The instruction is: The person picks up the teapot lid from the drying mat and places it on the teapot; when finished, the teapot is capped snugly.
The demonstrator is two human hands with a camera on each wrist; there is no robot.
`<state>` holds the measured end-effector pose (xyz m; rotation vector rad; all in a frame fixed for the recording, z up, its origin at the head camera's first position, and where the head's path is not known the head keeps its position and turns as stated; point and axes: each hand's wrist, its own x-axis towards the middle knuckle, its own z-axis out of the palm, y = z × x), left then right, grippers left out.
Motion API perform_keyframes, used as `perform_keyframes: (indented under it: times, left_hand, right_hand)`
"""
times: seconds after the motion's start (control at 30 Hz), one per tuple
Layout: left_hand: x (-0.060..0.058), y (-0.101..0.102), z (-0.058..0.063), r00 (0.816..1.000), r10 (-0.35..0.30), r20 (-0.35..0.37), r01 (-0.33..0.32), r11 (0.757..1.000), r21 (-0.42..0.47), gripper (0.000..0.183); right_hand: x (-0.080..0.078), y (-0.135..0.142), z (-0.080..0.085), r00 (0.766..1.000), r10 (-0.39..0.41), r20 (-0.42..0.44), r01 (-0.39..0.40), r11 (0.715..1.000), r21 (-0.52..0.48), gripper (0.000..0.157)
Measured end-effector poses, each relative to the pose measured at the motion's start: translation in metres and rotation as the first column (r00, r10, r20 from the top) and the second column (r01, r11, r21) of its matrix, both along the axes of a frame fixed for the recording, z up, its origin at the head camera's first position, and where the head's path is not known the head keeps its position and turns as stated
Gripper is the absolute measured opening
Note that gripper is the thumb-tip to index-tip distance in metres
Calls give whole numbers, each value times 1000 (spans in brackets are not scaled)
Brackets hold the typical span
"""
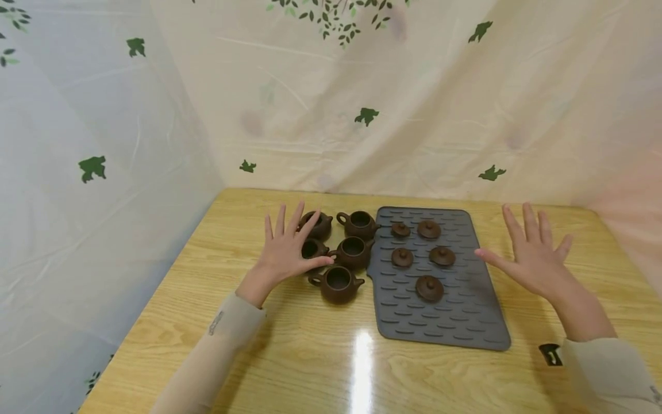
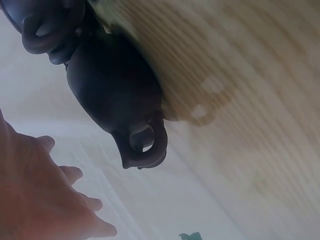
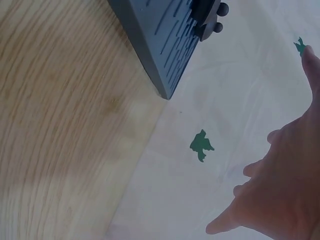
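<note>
Cloth [image 1: 305,138]: patterned, hanging beyond both hands and the counter [image 1: 300,368].
Black patch [image 1: 550,355]: below the right hand [image 1: 538,261]; we cannot identify it.
Teapots [image 1: 338,294]: five, beside the left hand [image 1: 281,256], which partly hides two.
Lids [image 1: 429,288]: five, between the hands, on the grey mat [image 1: 439,325].
Hands: both spread wide, empty.
Left wrist view: shows us one handle [image 2: 159,142] up close.
Right wrist view: lids cut off.
</note>
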<state>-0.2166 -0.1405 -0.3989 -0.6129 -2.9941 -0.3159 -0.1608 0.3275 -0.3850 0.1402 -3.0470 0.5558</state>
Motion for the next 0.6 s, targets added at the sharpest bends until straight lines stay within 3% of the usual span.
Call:
perform_keyframes:
  times: [0.27,0.6]
  left_hand:
    - [7,-3,-5,999,-33,5,33,999,-8,126]
    - [18,-8,-10,994,-106,-24,107,993,40,132]
  right_hand:
    - [1,-6,-2,1000,21,-5,-21,999,-50,104]
    - [2,-16,-4,996,89,-15,-90,965,-245,103]
